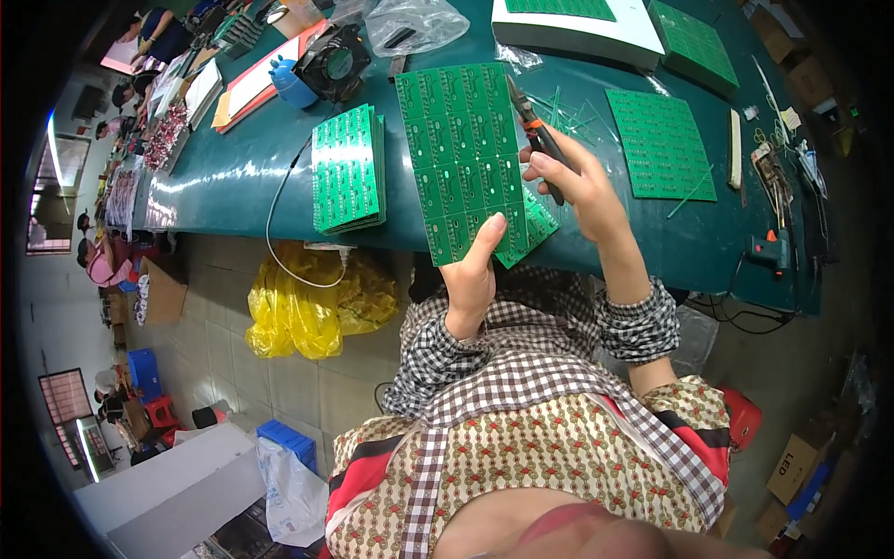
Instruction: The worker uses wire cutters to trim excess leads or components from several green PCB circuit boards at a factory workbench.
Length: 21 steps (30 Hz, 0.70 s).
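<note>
My left hand (473, 272) grips the lower edge of a green circuit board panel (461, 154), its thumb on the face and the other fingers hidden behind. The panel stands tilted up above the table's front edge. In my right hand (582, 186) is a pair of cutting pliers (540, 135) with orange and black handles, its jaws at the panel's upper right edge. Below the held panel, another green panel (538, 224) lies partly covered. To the left stands a stack of green panels (346, 170), and a single panel (663, 144) lies flat at the right.
Thin green strips (570, 116) lie scattered behind the pliers. A black fan (332, 61) and blue bottle (292, 82) stand far left. At the back are a white block (577, 39) and more boards (694, 42). A white cable (270, 224) hangs over the front edge above a yellow bag (303, 312).
</note>
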Available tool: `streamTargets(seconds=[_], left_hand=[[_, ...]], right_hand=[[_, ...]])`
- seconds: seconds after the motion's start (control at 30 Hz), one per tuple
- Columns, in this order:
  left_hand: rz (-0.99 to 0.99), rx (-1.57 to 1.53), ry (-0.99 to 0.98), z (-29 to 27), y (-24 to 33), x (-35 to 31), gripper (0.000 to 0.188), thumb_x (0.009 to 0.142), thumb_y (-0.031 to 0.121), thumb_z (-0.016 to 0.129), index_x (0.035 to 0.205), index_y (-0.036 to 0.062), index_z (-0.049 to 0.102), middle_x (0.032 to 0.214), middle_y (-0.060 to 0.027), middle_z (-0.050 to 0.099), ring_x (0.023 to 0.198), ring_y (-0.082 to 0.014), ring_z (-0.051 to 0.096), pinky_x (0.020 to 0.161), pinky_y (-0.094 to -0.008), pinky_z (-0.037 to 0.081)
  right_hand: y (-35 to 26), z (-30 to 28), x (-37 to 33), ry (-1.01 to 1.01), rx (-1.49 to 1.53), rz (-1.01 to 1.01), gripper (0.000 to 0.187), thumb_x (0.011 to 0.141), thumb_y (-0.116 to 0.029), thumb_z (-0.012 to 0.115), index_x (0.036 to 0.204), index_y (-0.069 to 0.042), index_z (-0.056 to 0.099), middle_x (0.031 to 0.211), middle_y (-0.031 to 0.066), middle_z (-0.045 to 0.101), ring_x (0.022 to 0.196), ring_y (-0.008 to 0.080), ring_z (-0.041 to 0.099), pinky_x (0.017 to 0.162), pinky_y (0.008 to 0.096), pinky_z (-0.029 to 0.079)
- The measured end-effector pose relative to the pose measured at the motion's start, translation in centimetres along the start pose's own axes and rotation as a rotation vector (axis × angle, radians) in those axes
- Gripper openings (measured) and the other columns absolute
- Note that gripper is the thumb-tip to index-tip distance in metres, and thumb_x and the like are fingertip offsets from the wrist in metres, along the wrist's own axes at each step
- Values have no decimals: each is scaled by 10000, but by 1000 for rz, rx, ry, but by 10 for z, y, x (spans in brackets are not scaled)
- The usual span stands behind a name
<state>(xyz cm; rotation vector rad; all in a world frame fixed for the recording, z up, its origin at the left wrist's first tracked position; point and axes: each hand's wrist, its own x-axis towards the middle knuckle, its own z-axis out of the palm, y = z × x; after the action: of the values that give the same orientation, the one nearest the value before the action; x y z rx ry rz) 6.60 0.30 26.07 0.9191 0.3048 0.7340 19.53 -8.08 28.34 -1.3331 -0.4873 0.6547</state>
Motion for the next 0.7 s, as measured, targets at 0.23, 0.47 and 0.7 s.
streamTargets(seconds=[0.23,0.47,0.7], left_hand=[[17,-28,16,-4,-1,0,551,771,-58,567,1287,4,382,1195,-99,508,1074,-185,509,934,-307,396],[-7,-15,4,2,2,-3,561,759,-59,567,1286,-3,381,1186,-104,514,1067,-188,515,929,-303,403],[1,-19,-1,-3,-7,-2,552,773,-59,570,1288,-5,378,1166,-99,525,1026,-172,532,897,-290,423]], right_hand=[[-3,-1,-4,-17,-159,-48,522,847,-265,580,1284,-9,452,1000,71,588,832,113,556,661,222,428],[-5,0,4,-3,-24,-37,543,822,-271,631,1281,-29,471,900,0,564,771,66,522,623,201,424],[17,-3,8,15,-69,-51,518,816,-260,632,1260,-34,492,789,22,585,642,105,555,548,242,441]])
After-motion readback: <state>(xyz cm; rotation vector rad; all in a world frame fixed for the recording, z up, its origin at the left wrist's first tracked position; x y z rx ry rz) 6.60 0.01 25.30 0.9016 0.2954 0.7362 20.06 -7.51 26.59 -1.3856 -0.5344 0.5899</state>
